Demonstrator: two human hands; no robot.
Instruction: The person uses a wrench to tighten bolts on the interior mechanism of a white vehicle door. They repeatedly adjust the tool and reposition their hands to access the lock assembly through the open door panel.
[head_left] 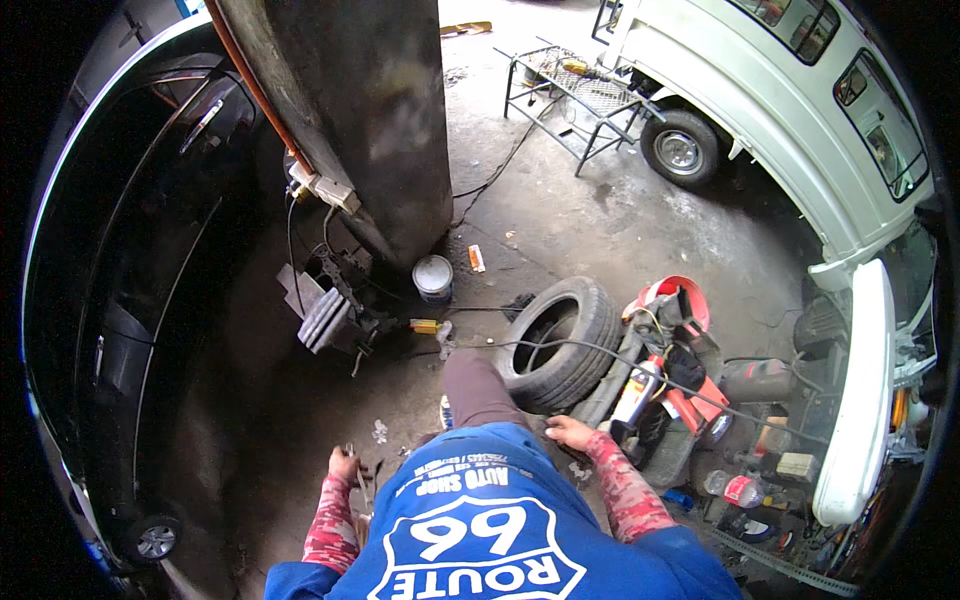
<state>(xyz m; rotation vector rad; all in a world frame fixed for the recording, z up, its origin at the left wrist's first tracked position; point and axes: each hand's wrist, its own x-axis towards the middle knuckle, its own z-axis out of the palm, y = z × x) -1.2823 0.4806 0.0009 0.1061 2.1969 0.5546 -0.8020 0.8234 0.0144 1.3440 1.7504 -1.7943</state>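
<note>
My left hand (pixel 343 466) hangs low at my left side, its fingers curled round something small and thin that I cannot make out. A pale, narrow piece shows just beside it. On the other side, my right hand (pixel 570 432) is held beside my body with its fingers loosely stretched, and nothing shows in it. Nearest to that hand is a black tyre (pixel 562 345), leaning tilted at the front right, apart from the fingers. Both forearms wear red-and-pink patterned sleeves. My blue shirt (pixel 480 530) covers the lower middle, and one leg in dark trousers reaches forward.
A concrete pillar (pixel 350 110) rises ahead, with a paint bucket (pixel 433 279) at its foot. Left stands a dark car (pixel 140 330); right, a white van (pixel 780 120) beside a metal frame stand (pixel 580 90). A dark cable (pixel 640 367) crosses the clutter, including a red bucket (pixel 690 300) and bottle (pixel 742 489).
</note>
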